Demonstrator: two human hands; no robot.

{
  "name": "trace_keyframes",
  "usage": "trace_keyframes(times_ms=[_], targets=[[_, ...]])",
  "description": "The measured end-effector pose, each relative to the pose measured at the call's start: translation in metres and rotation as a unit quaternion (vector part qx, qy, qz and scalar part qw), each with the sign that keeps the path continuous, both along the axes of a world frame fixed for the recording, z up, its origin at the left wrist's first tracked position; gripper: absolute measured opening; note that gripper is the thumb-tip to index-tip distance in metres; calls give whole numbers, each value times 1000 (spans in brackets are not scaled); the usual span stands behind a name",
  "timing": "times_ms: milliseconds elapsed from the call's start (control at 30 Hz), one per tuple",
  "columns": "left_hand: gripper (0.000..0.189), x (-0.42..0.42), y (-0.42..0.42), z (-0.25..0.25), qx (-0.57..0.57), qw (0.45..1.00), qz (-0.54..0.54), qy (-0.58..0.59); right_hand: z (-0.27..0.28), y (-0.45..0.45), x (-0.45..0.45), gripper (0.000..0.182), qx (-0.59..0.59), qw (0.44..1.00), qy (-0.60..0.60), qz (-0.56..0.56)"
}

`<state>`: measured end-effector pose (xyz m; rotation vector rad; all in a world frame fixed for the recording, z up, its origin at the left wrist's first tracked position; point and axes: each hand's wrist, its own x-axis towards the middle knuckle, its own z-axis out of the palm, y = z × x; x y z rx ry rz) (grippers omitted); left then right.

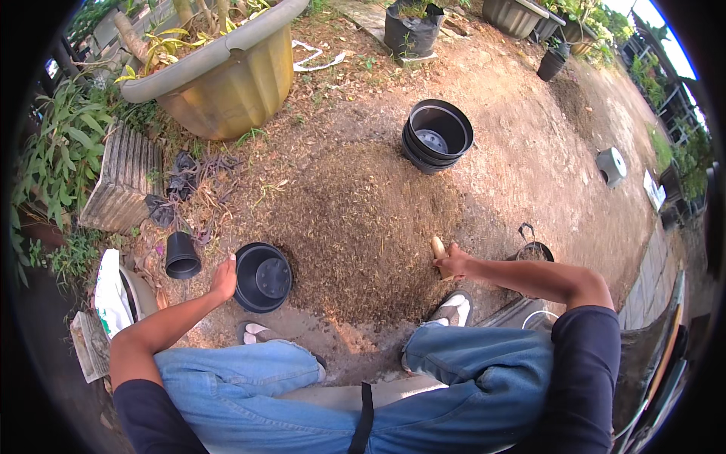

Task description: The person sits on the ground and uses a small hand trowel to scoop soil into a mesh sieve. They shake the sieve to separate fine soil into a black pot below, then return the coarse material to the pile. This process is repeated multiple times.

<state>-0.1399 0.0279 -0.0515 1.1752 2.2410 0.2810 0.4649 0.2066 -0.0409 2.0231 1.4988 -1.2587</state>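
My left hand (pixel 224 278) grips the left rim of a black plastic plant pot (pixel 264 278), which is tilted with its hollow inside towards me and shows drainage holes in its bottom. My right hand (pixel 452 263) is closed around a pale, wooden-looking handle (pixel 437 248); the tool's other end is hidden. Between the hands spreads a heap of brown, loose planting mix (pixel 363 238). A stack of black plastic pots (pixel 437 133) stands at the heap's far right edge. To the right, partly behind my forearm, is a small bucket (pixel 533 252) with a raised handle.
A small black pot (pixel 182 255) lies tipped at the left, near a ridged concrete block (pixel 122 181) and a white sack (pixel 110 292). A large planter (pixel 227 79) stands at the upper left. Farther right is an upturned grey-white container or stool (pixel 611 167).
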Motion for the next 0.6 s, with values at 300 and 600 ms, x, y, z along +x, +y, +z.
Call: trace_keyframes(times_ms=[300, 600], targets=[[74, -4, 2, -15, 10, 1000, 23, -10, -24, 25, 4, 43, 23, 990, 110, -81], [85, 1, 13, 0, -53, 996, 39, 56, 42, 19, -30, 61, 148, 984, 7, 95]])
